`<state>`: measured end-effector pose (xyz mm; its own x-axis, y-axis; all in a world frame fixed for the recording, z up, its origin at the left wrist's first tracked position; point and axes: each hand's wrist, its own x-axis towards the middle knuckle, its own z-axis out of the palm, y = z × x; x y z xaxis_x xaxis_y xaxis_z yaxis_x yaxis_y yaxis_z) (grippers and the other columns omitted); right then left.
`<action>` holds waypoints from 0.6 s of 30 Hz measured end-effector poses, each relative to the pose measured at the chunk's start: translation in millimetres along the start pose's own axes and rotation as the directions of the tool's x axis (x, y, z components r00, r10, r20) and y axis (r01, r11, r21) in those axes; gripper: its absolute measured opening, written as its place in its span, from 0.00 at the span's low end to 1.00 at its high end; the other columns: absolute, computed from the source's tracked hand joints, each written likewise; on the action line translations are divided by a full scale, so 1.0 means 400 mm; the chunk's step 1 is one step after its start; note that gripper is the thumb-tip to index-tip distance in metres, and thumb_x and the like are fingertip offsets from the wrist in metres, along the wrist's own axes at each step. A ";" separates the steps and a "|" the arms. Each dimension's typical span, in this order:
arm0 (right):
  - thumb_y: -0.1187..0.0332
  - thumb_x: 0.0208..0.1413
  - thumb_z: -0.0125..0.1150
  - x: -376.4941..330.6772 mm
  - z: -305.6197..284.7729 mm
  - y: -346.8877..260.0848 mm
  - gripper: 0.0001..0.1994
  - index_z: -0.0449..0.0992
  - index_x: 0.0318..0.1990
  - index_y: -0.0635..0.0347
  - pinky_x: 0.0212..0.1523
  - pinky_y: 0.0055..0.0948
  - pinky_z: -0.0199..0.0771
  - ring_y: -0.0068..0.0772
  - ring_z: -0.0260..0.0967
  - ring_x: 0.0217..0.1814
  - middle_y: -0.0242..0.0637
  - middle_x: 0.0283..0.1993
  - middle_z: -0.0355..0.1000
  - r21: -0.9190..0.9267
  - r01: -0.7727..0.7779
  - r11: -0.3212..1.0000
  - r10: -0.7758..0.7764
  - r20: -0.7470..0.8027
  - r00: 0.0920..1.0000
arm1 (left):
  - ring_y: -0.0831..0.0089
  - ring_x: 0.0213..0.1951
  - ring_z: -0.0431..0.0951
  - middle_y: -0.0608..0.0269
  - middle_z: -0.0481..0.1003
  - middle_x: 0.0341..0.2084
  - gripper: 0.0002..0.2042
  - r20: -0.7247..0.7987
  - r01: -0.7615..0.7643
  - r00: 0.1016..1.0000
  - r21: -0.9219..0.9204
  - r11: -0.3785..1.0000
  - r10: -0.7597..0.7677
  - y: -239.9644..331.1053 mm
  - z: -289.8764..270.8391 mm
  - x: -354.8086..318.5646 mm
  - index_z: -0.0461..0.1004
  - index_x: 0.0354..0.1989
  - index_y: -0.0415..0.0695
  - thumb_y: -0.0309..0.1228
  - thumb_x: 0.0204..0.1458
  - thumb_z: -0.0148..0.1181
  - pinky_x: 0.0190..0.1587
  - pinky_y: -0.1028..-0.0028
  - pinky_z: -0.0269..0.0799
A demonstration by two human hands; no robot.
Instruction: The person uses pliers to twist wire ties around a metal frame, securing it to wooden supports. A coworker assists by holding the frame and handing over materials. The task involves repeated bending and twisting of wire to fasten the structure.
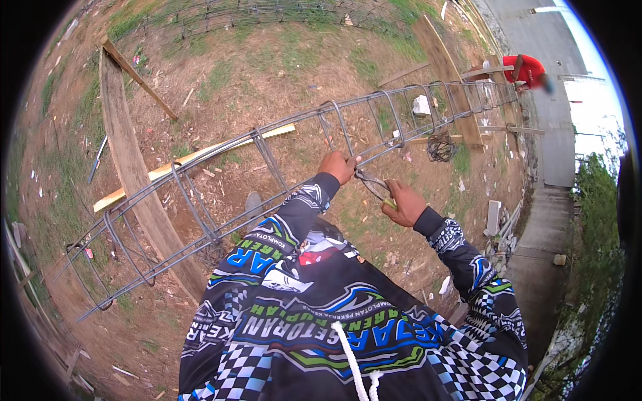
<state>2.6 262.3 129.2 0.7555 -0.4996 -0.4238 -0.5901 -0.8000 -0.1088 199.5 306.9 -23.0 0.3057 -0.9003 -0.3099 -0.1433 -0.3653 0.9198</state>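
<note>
A long steel rebar cage (292, 119) runs across the view from lower left to upper right, made of straight bars with square stirrups spaced along it. My left hand (339, 167) is closed on the cage's near bar, beside a stirrup. Just right of it, my right hand (404, 204) grips the handles of a pair of pincers (373, 183), which show a yellowish grip. The jaws of the pincers are at the near bar, close to my left fingertips. Any tie wire at the jaws is too small to make out.
Wooden planks (130, 154) on the left and right (441, 53) pass under the cage. A tangled wire coil (441, 148) and a white block (421, 105) lie beyond. A person in red (528, 69) bends at the cage's far end. Another cage (254, 13) lies at the back.
</note>
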 end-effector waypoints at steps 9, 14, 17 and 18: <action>0.49 0.67 0.40 0.005 -0.019 0.025 0.25 0.71 0.45 0.66 0.30 0.38 0.76 0.41 0.74 0.25 0.43 0.26 0.74 0.428 -0.465 0.775 0.260 0.454 0.852 | 0.59 0.18 0.77 0.54 0.74 0.12 0.26 -0.010 -0.024 1.000 0.028 0.999 0.025 0.016 -0.002 -0.014 0.78 0.18 0.36 0.49 0.56 0.56 0.30 0.60 0.71; 0.43 0.66 0.37 0.138 -0.163 0.044 0.31 0.70 0.44 0.70 0.23 0.35 0.78 0.36 0.76 0.22 0.46 0.29 0.76 0.244 -0.594 0.767 0.245 0.744 0.622 | 0.59 0.18 0.76 0.53 0.74 0.11 0.30 0.180 0.247 0.964 -0.338 0.908 -0.196 0.017 -0.027 -0.005 0.77 0.17 0.36 0.52 0.57 0.51 0.29 0.59 0.72; 0.45 0.66 0.36 0.274 -0.268 0.013 0.31 0.69 0.46 0.72 0.26 0.41 0.80 0.43 0.76 0.26 0.51 0.32 0.76 0.017 -0.514 0.858 0.253 0.856 0.450 | 0.54 0.19 0.77 0.49 0.74 0.12 0.29 0.164 0.182 0.976 -0.252 0.950 -0.143 0.023 -0.034 -0.017 0.78 0.18 0.35 0.51 0.58 0.50 0.30 0.57 0.72; 0.46 0.67 0.36 0.321 -0.288 -0.002 0.31 0.68 0.46 0.73 0.28 0.43 0.81 0.46 0.76 0.29 0.52 0.33 0.75 -0.067 -0.501 0.863 0.276 0.893 0.355 | 0.52 0.21 0.77 0.47 0.74 0.13 0.29 0.145 0.151 0.982 -0.211 0.966 -0.122 0.012 -0.024 -0.011 0.77 0.18 0.34 0.51 0.57 0.50 0.31 0.56 0.73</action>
<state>132.9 160.6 178.4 -0.1489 -0.1012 -0.9837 -0.8685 -0.4621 0.1791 206.5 311.3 -15.2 0.1812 -0.8739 -0.4511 0.1065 -0.4385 0.8924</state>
